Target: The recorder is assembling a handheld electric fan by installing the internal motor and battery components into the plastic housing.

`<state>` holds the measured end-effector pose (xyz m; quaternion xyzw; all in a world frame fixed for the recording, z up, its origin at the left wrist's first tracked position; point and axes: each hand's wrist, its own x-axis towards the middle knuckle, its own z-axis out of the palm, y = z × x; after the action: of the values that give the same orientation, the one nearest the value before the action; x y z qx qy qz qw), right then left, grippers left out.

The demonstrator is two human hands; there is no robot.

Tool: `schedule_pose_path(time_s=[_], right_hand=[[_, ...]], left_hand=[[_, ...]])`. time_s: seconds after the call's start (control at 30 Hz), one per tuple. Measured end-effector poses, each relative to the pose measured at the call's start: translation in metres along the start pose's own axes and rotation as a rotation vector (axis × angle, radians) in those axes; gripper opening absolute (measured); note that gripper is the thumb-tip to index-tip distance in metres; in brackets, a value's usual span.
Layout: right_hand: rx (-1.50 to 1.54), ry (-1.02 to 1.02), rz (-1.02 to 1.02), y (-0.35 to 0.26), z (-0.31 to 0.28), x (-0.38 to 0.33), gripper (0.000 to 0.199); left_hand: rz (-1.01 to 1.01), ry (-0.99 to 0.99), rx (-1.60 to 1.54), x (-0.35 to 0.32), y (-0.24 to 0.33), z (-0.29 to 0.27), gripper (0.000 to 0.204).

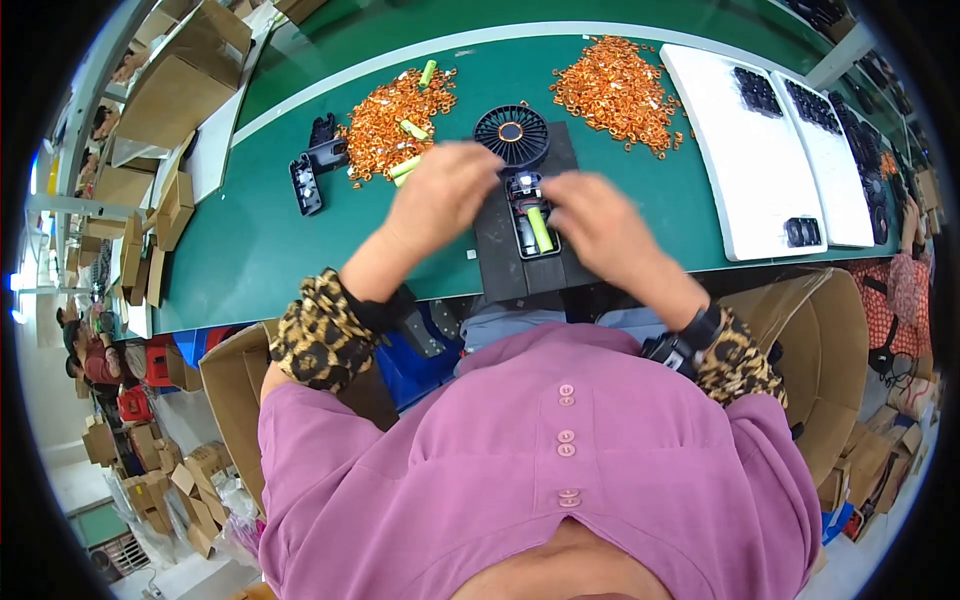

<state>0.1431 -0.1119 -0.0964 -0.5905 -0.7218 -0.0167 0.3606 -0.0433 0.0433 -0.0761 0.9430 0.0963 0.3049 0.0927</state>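
A small black handheld fan lies on a dark mat [500, 255] in front of me, its round grille [511, 137] pointing away. Its handle housing [523, 190] is opened up, showing wiring and a green battery cell [540, 230]. My left hand [440, 195] hovers by the grille's lower left edge, fingers drawn together and slightly blurred. On the housing's right side is my right hand [600, 225], fingers curled in close to its upper part. Whatever either hand's fingertips pinch is too small or hidden to make out.
Two heaps of small orange rings [400, 110] [618, 92] lie on the green table [250, 240], with loose green cells [428, 73] in the left one. Black housing parts [306, 185] sit further left. White foam trays [735, 190] with black parts stand right. Cardboard boxes [810, 340] flank me.
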Motion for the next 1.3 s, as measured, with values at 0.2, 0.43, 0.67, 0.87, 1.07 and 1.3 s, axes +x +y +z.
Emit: schedule_pose_path(time_s=[0.2,0.43,0.67,0.87,1.07,1.3], right_hand=[[0.064,0.019,0.288,0.094,0.001,0.051,0.016],[-0.245,-0.133,0.176,0.121,0.023,0.068,0.011],[-0.443,-0.184,0.098,0.109,0.022,0.078,0.014],[-0.474,-0.174,0.051,0.102,0.020,0.079,0.012],[-0.251,-0.028,0.085,0.090,0.012,0.064,0.018],[0.128,-0.069,0.233,0.047,-0.003,0.031,0.010]], left_hand=[[-0.291,-0.299,0.242,0.048,-0.082,0.003,0.014],[-0.256,-0.415,0.354,0.062,-0.128,0.034,0.011],[-0.263,-0.378,0.240,0.060,-0.145,0.031,0.014],[-0.102,-0.379,0.306,0.058,-0.147,0.037,0.009],[-0.104,-0.339,0.421,0.051,-0.145,0.043,0.009],[-0.180,-0.450,0.236,0.048,-0.145,0.025,0.015]])
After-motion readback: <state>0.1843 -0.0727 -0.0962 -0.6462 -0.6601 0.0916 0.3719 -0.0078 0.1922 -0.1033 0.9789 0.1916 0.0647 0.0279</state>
